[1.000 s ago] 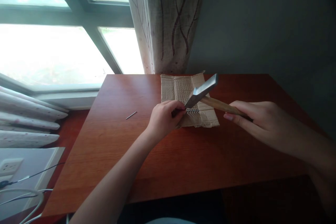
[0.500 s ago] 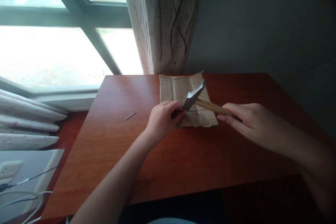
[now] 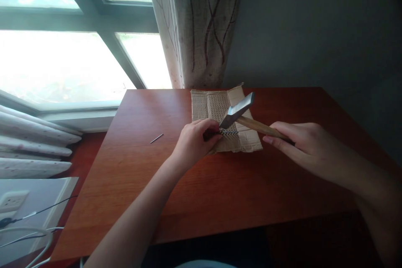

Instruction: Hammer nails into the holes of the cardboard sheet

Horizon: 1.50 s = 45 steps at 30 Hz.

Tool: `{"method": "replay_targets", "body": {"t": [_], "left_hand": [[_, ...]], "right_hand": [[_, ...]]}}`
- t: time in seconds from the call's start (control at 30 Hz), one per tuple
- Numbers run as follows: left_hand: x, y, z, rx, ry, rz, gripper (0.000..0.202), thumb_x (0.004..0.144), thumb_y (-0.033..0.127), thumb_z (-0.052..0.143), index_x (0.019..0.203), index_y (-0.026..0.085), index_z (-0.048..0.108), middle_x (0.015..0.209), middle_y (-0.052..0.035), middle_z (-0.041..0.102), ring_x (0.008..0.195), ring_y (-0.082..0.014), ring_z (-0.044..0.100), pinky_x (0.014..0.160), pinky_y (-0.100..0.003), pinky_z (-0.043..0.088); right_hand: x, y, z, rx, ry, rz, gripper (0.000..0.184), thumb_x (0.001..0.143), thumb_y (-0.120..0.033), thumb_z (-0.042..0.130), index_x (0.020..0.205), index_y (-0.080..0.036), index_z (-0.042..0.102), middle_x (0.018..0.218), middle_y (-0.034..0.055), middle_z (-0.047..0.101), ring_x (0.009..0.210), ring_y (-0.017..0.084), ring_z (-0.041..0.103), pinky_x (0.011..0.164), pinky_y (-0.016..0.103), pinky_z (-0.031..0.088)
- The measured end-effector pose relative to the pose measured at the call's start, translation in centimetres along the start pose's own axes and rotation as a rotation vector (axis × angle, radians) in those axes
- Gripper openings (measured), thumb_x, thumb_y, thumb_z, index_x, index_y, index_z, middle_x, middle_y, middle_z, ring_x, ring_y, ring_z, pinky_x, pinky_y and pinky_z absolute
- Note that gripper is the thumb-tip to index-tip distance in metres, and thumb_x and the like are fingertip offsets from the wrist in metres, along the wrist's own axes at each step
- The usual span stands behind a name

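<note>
My right hand [image 3: 292, 138] is wrapped round the wooden handle of a hammer [image 3: 240, 106]. The hammer's grey metal head is tilted, its lower end right beside the fingertips of my left hand [image 3: 201, 136]. Those left fingers are closed in a pinch at the near left part of a flattened cardboard piece [image 3: 248, 140]; what they hold is hidden. A grid of small holes covers the cardboard's middle panel. Along its near side runs a row of short dark metal pieces [image 3: 229, 132], too small to make out well. On the table to the left lies a single nail [image 3: 156, 138].
The reddish-brown wooden table [image 3: 194, 201] stands against a window [image 3: 63, 63] and a patterned curtain [image 3: 201, 25]. At the lower left are a wall socket [image 3: 13, 202] and several cables [image 3: 34, 234].
The hammer's head has risen slightly and shifted right, with my right hand moving a little right too. My left hand stays at the cardboard in the same pinch.
</note>
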<state>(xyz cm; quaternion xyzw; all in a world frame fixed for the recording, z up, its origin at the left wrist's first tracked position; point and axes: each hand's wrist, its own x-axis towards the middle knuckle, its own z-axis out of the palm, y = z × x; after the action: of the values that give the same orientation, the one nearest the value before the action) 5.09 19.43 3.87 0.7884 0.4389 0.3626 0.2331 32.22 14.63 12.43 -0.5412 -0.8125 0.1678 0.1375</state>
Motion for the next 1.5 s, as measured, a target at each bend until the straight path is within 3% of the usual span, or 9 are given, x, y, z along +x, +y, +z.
{"method": "replay_targets", "body": {"t": [0.1, 0.27, 0.37, 0.6, 0.97, 1.33, 1.5], "left_hand": [[0.1, 0.1, -0.2, -0.010, -0.030, 0.001, 0.015, 0.078, 0.015, 0.078, 0.087, 0.021, 0.068, 0.082, 0.0023, 0.074, 0.068, -0.0120, 0.063, 0.063, -0.023, 0.046], [0.1, 0.3, -0.4, 0.053, -0.051, -0.021, 0.014, 0.078, 0.014, 0.078, 0.086, 0.020, 0.068, 0.082, 0.0012, 0.074, 0.068, -0.0125, 0.063, 0.062, -0.023, 0.045], [0.1, 0.4, -0.3, 0.046, -0.054, -0.033, 0.015, 0.079, 0.015, 0.078, 0.087, 0.020, 0.067, 0.085, 0.0008, 0.075, 0.071, -0.0134, 0.066, 0.064, -0.023, 0.047], [-0.1, 0.1, -0.2, -0.040, -0.036, -0.069, 0.052, 0.078, 0.014, 0.078, 0.124, 0.024, 0.058, 0.092, 0.0027, 0.078, 0.076, -0.0135, 0.070, 0.072, -0.025, 0.054], [-0.1, 0.1, -0.2, -0.010, -0.024, -0.052, 0.046, 0.078, 0.015, 0.077, 0.121, 0.024, 0.061, 0.092, 0.0014, 0.078, 0.078, -0.0148, 0.072, 0.073, -0.025, 0.056], [-0.2, 0.1, -0.2, -0.047, -0.039, -0.049, 0.040, 0.081, 0.016, 0.076, 0.118, 0.024, 0.062, 0.095, 0.0009, 0.080, 0.080, -0.0150, 0.073, 0.075, -0.027, 0.058], [-0.2, 0.1, -0.2, -0.050, -0.039, -0.048, 0.037, 0.081, 0.014, 0.076, 0.115, 0.023, 0.064, 0.095, 0.0009, 0.080, 0.079, -0.0142, 0.072, 0.074, -0.027, 0.058]], "right_hand": [[0.1, -0.1, -0.1, 0.004, 0.020, 0.002, 0.034, 0.100, -0.044, 0.055, 0.072, -0.024, 0.051, 0.058, -0.0033, 0.053, 0.049, 0.014, 0.049, 0.050, 0.029, 0.032], [0.2, -0.5, 0.1, -0.006, -0.117, 0.066, 0.032, 0.104, -0.043, 0.048, 0.080, -0.024, 0.055, 0.067, -0.0017, 0.060, 0.060, 0.015, 0.057, 0.058, 0.029, 0.036], [0.1, -0.5, 0.0, -0.021, -0.106, 0.081, 0.032, 0.103, -0.045, 0.048, 0.079, -0.024, 0.054, 0.067, -0.0025, 0.057, 0.059, 0.015, 0.055, 0.059, 0.030, 0.036], [0.0, -0.1, 0.6, -0.029, -0.145, 0.093, 0.031, 0.104, -0.043, 0.047, 0.081, -0.024, 0.053, 0.070, -0.0019, 0.060, 0.062, 0.016, 0.057, 0.059, 0.030, 0.034], [-0.4, 0.0, 1.0, -0.047, -0.137, 0.080, 0.027, 0.104, -0.041, 0.048, 0.084, -0.024, 0.056, 0.071, -0.0016, 0.062, 0.063, 0.016, 0.059, 0.060, 0.031, 0.035], [-0.5, 0.0, 0.3, 0.010, 0.116, 0.018, 0.030, 0.100, -0.038, 0.056, 0.074, -0.023, 0.053, 0.057, -0.0051, 0.047, 0.048, 0.011, 0.043, 0.050, 0.028, 0.031], [-0.5, 0.0, 0.9, 0.024, 0.142, 0.003, 0.019, 0.099, -0.036, 0.059, 0.084, -0.024, 0.062, 0.061, -0.0045, 0.054, 0.051, 0.012, 0.047, 0.050, 0.028, 0.033]]}}
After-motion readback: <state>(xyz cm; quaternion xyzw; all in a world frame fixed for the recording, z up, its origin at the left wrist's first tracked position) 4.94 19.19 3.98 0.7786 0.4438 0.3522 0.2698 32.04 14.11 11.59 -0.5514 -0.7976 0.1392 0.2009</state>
